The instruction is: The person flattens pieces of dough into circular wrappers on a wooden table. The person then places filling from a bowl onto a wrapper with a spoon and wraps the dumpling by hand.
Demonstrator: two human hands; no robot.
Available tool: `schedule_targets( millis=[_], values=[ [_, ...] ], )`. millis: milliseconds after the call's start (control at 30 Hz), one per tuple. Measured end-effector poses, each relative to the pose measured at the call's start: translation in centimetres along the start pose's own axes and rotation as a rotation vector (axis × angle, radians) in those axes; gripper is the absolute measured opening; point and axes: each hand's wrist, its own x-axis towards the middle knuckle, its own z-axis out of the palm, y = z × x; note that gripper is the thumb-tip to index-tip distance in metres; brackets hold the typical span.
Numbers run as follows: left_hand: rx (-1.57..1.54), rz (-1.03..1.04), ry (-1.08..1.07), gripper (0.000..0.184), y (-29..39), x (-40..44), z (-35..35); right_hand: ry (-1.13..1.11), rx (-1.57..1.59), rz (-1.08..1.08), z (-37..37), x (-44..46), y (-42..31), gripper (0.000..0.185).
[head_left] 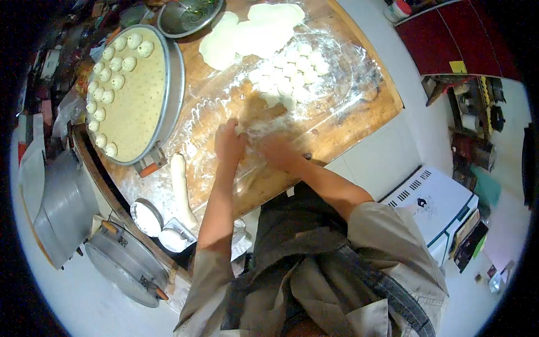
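My left hand is closed over the floured wooden table, with a small pale bit of dough showing at its fingertips. To its right, my right hand is low over the board and smeared by motion, so its fingers cannot be made out. Beyond both hands lies a cluster of small dough pieces dusted with flour. Flattened dough wrappers overlap behind that cluster. A long dough roll rests on the table left of my left forearm.
At left, a round steamer tray holds several pleated buns along its far-left side. A metal bowl stands at the back. Containers of white powder sit at the near-left corner. Another steamer tier is below the table, and a white box stands right.
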Motion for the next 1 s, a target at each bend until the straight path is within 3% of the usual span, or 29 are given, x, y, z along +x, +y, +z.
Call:
schedule_targets(
  millis=[67,100,167,200,267,367,400,467,500,533,600,633,700,733,767,800,867,900,933,1000],
  values=[
    [0.148,0.033,-0.047,0.044,-1.1,-0.9,-1.8,0.335,-0.258,-0.091,-1.1,-1.1,-0.2,0.024],
    [0.145,0.029,-0.041,0.044,-1.6,-0.5,-1.6,0.335,-0.262,-0.098,-0.1,-0.9,0.0,0.024],
    [0.112,0.302,0.218,0.05,-2.8,0.6,0.2,0.426,-0.338,-0.086,1.6,-0.3,0.8,0.021],
    [0.1,0.301,0.233,0.05,-2.5,1.0,0.7,0.456,-0.371,-0.085,1.7,-0.1,0.9,0.02],
    [0.391,0.297,0.327,0.056,-1.1,2.5,2.2,0.272,-0.133,0.051,-1.1,-0.2,-0.3,0.016],
    [0.24,0.342,0.355,0.061,-1.6,4.6,2.2,0.349,-0.387,0.003,-2.5,-0.3,-1.6,0.013],
    [0.236,0.335,0.364,0.061,-2.1,5.0,2.4,0.277,-0.297,0.024,-3.4,-0.2,-2.1,0.009],
    [0.386,0.41,0.47,0.08,-3.3,6.1,2.9,0.316,-0.253,0.015,-3.0,0.4,-2.1,0.008],
    [0.382,0.412,0.489,0.08,-3.6,6.3,2.9,0.355,-0.21,0.014,-3.2,0.8,-1.7,0.007],
    [0.061,0.323,0.407,0.067,-3.7,6.0,2.7,0.365,-0.228,0.011,-3.6,0.9,-1.4,0.007],
    [-0.258,0.233,0.307,0.056,-4.2,3.9,2.8,0.474,0.152,0.189,-3.7,0.4,-1.6,0.006],
    [0.065,0.206,0.197,0.051,-4.4,1.7,2.8,0.466,0.158,0.187,-4.1,-0.1,-1.8,0.006],
    [0.392,0.167,0.086,0.047,-4.2,-1.1,2.6,0.369,-0.073,-0.018,-6.0,0.2,-1.2,0.005],
    [0.176,0.121,0.024,0.044,-2.9,-2.2,1.7,0.236,-0.057,0.069,-7.3,1.3,-2.0,0.008],
    [-0.043,0.064,-0.049,0.041,-2.5,-3.5,1.5,0.349,-0.053,0.089,-6.5,2.9,-1.7,0.011],
    [-0.04,0.044,-0.066,0.041,-3.1,-4.0,2.2,0.453,-0.047,0.108,-5.6,5.0,-1.6,0.014],
    [-0.104,0.034,-0.012,0.035,-4.4,-3.2,3.4,0.3,-0.007,0.329,-6.7,9.9,-2.2,0.023],
    [-0.123,0.022,-0.009,0.033,-4.8,-3.1,3.4,0.553,0.189,0.313,-6.8,10.9,-3.0,0.024],
    [-0.117,0.04,-0.047,0.032,-4.3,-2.2,1.9,0.627,0.249,0.239,-8.5,10.8,-4.3,0.015],
    [-0.121,0.045,-0.077,0.031,-4.9,-1.8,1.6,0.481,0.115,0.152,-7.0,8.7,-3.4,0.013]
  ],
)
